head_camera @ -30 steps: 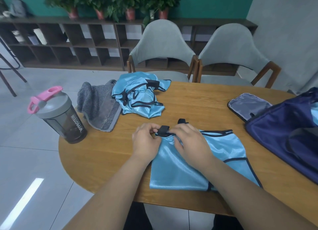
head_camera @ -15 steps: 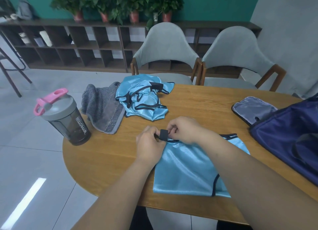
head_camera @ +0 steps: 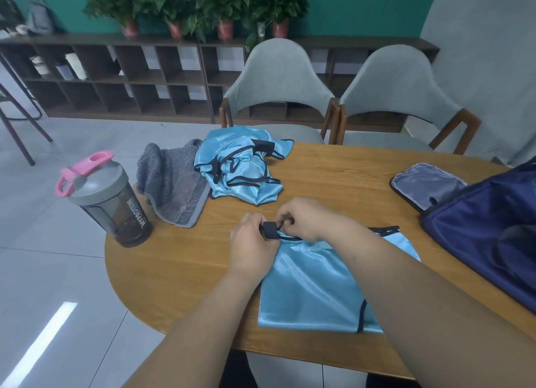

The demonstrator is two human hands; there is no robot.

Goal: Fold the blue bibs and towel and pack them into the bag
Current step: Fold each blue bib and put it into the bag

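Centre frame, our left hand [head_camera: 251,241] and right hand [head_camera: 304,219] pinch the black strap tab [head_camera: 270,230] of a shiny light-blue bib [head_camera: 313,289] flat on the wooden tabletop [head_camera: 174,271], crumpled blue bib [head_camera: 240,173] and grey towel [head_camera: 171,184] upper left, navy fabric bag [head_camera: 478,237] at right.

Both bare forearms are extended from the lower edge toward frame centre, the right one entering from the lower right corner. The left hand [head_camera: 250,244] is held knuckles up, fingers curled, with a black strap tab [head_camera: 270,230] pinched at its thumb. The right hand [head_camera: 304,220] is held just beside it, fingers curled, the same tab pinched from the right.
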